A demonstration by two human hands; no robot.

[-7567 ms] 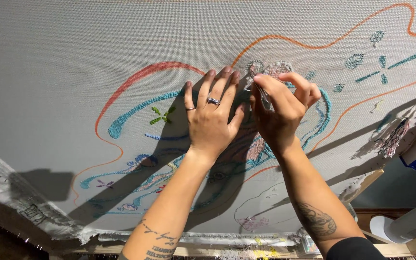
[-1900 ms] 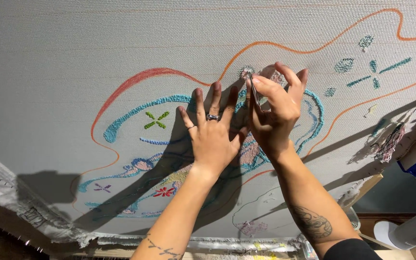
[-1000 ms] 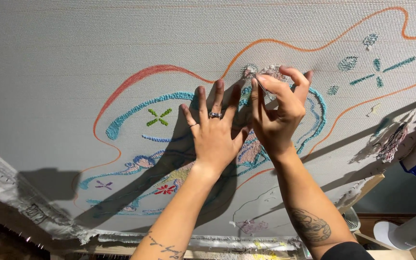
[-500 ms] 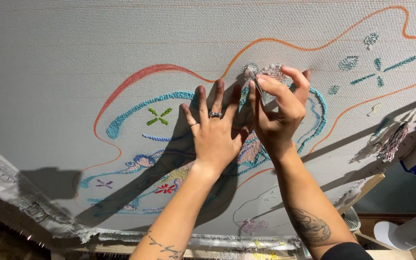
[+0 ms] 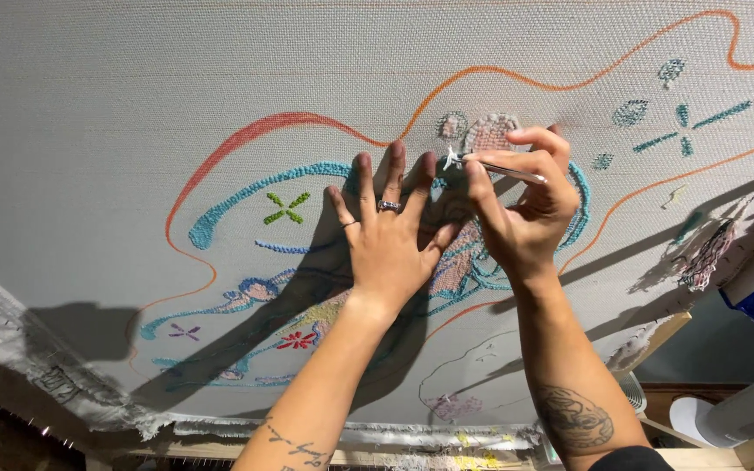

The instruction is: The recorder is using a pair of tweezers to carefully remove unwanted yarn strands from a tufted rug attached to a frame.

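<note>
Grey cloth stretched on a wood frame, frayed at the lower edge. Stitched on it: orange line, blue band, green cross, red flower.

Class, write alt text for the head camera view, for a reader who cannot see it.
A right hand holds a thin metal tool to a pale stretched cloth, while the left hand lies flat beside it, fingers spread. The cloth carries stitched orange and red lines, a teal curve and a small green cross.
</note>
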